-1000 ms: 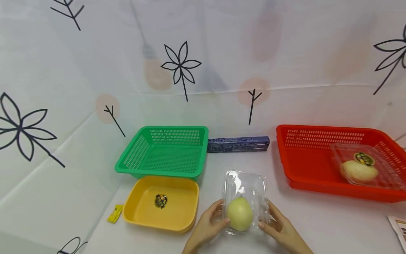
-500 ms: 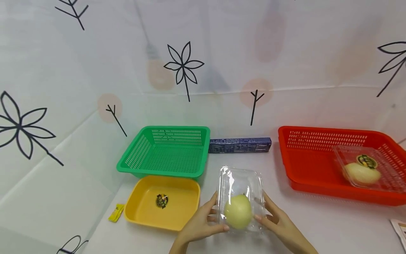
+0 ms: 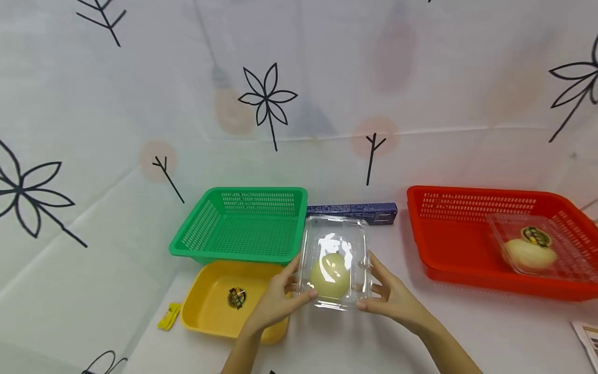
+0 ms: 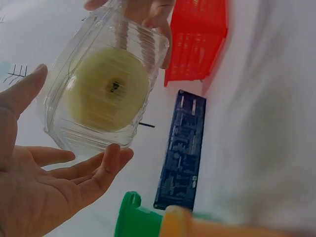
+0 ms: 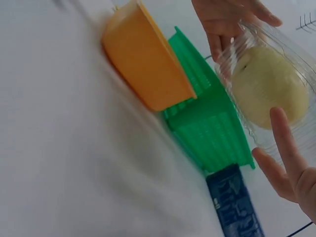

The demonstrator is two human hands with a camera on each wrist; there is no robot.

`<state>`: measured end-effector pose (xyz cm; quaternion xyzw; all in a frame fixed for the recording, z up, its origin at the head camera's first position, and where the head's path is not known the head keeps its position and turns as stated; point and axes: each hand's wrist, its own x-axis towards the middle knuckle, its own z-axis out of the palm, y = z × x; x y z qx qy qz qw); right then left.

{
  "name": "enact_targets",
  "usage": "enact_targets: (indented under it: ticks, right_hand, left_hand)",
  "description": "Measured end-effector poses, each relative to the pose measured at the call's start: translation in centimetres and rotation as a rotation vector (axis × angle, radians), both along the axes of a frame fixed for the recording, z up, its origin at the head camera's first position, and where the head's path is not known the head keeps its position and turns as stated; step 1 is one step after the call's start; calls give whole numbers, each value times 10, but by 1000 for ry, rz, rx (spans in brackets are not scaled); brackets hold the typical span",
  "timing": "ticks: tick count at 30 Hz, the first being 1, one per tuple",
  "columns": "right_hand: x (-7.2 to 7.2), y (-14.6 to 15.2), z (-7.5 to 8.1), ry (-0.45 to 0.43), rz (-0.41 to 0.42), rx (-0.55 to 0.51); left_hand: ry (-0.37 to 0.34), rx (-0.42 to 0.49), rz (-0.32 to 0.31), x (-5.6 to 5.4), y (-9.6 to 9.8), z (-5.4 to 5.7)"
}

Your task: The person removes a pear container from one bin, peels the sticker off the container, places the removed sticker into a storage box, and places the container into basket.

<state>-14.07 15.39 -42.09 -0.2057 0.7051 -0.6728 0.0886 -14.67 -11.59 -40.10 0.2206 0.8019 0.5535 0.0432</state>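
Observation:
A clear plastic clamshell box (image 3: pixel 334 228) is held above the table between both hands. Inside it sits a round, pale yellow-green fruit (image 3: pixel 330 276), which looks like a pear or an apple. My left hand (image 3: pixel 277 297) grips the box's left side, thumb at the near corner and fingers curled under the edge. On the opposite side my right hand (image 3: pixel 394 300) grips it with the thumb near the lower right corner. In the left wrist view the fruit's dark stem spot (image 4: pixel 114 87) shows through the ribbed plastic. The lid appears closed.
Behind the left hand is a yellow tray (image 3: pixel 210 306) with a round black sticker (image 3: pixel 236 297). A green basket (image 3: pixel 252 254) and a dark blue box (image 3: pixel 380 213) stand farther back. At right, a red basket (image 3: pixel 448 270) holds another boxed fruit (image 3: pixel 530 253). A yellow packet (image 3: pixel 169 316) lies far left.
Both hands have raised the clamshell box with the fruit and carried it left and away from me. It now partly overlaps the dark blue box, and the left hand overlaps the yellow tray.

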Motion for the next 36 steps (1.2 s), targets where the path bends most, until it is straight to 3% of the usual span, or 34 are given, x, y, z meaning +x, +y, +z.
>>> enact_targets:
  ticks: [7,15,24,36]
  right_hand:
    - [-36,-16,21,36,23,92]
    - [-72,-48,32,105,56,123]
    - [-91,-86,35,46,-6,71]
    - [-115,-139,33,-82,33,56]
  left_hand:
    - [130,35,63,-20,-13,18]
    - [109,72,230,-41,-32,25]
    - [139,47,352,-61,-54,28]
    - [125,95,595,-81,-79,24]
